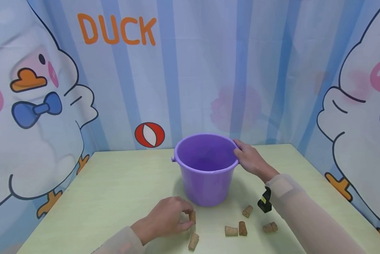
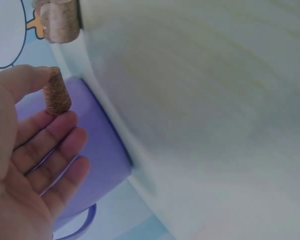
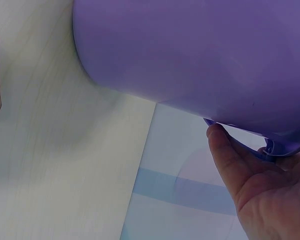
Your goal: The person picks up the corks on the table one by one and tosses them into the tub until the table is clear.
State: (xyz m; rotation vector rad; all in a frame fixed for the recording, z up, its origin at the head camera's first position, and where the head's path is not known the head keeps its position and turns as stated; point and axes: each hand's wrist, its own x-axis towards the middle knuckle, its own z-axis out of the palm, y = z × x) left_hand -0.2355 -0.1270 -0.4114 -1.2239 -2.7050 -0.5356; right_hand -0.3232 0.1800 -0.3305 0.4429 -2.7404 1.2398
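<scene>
A purple bucket [image 1: 206, 187] stands upright on the table. My right hand [image 1: 251, 158] holds it at the right side of the rim; in the right wrist view that hand [image 3: 270, 185] is by the bucket's handle [image 3: 245, 145], some fingers hidden. Between thumb and fingertip my left hand [image 1: 166, 217] pinches a cork [image 1: 192, 217], low in front of the bucket. The left wrist view shows this cork [image 2: 57, 92] held at its two ends, the other fingers loosely extended. Nearest to the left hand lies another cork [image 1: 193, 242].
Several more corks lie right of the left hand: a pale cork [image 1: 231, 231] beside a darker cork [image 1: 243, 228], a cork [image 1: 247, 211] nearer the bucket, and cork pieces [image 1: 270, 227] under the right forearm. A printed curtain [image 1: 196, 70] hangs behind the pale table [image 1: 123, 183].
</scene>
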